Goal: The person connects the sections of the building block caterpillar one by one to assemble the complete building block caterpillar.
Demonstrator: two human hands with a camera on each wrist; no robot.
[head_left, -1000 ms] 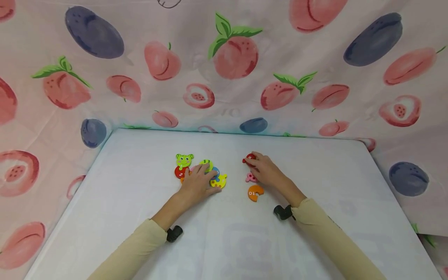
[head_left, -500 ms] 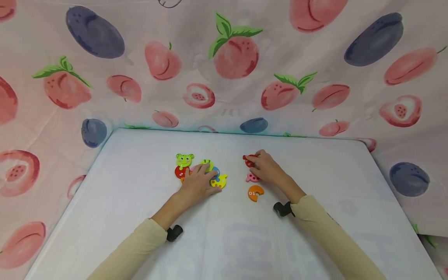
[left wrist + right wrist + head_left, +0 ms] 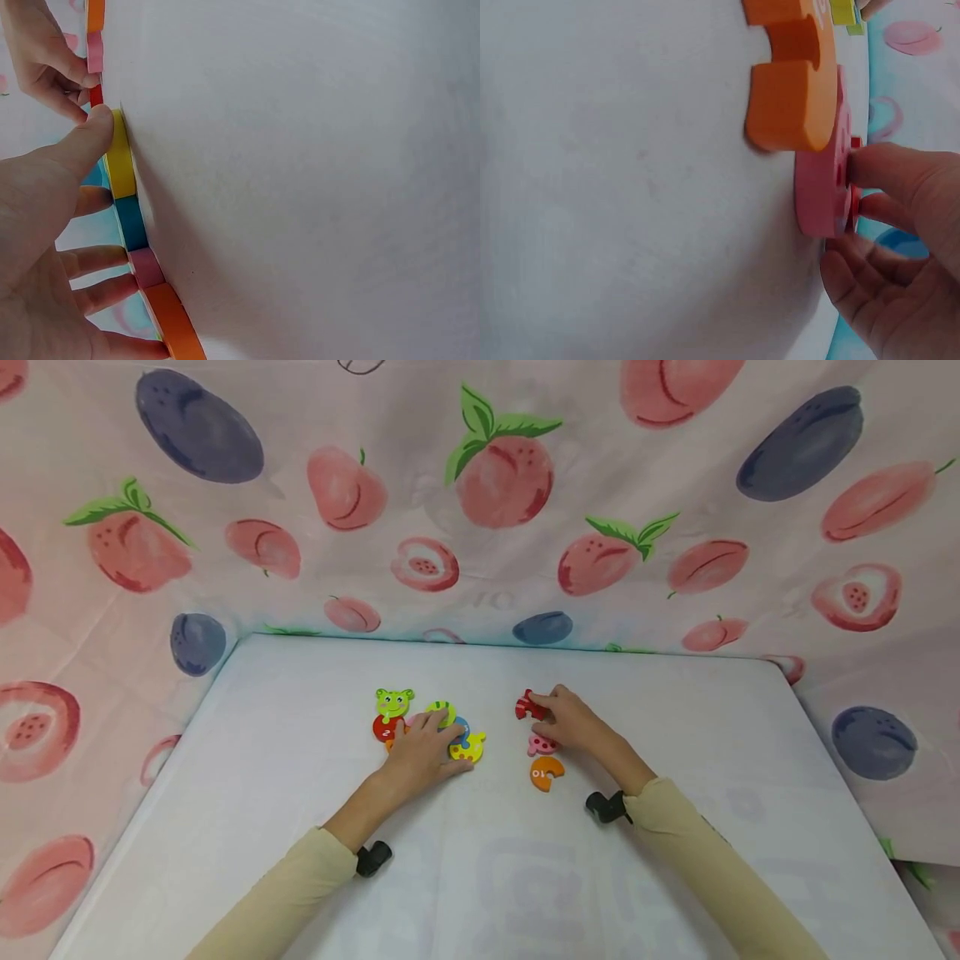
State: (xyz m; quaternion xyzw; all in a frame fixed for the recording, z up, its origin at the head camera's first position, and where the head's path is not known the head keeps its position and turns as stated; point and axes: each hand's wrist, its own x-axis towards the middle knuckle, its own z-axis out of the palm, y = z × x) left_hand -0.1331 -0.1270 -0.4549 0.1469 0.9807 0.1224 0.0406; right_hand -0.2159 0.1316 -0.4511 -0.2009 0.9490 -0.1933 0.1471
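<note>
A caterpillar puzzle of joined colored pieces lies on the left, with a green smiling head point(image 3: 393, 702), a red piece point(image 3: 387, 728) and a yellow tail piece point(image 3: 468, 748). My left hand point(image 3: 420, 750) rests over its middle, fingers spread, covering part of it; in the left wrist view the fingertips touch the yellow point(image 3: 121, 157) and orange point(image 3: 174, 322) pieces. To the right, my right hand point(image 3: 577, 724) pinches a red puzzle piece point(image 3: 527, 704) between thumb and fingers. Just below are a pink dotted piece point(image 3: 542, 745), partly under the hand, and an orange piece point(image 3: 546, 772) marked 10.
The pieces lie on a white-covered table point(image 3: 480, 860). A fruit-patterned cloth point(image 3: 480, 568) hangs behind it and along the sides. Each wrist wears a small black camera, such as the one at the right wrist point(image 3: 604, 807).
The red piece under my right hand has turned, its notched side now facing down, and shifted slightly left. The fingers have moved a little with it. My left hand stays in place.
</note>
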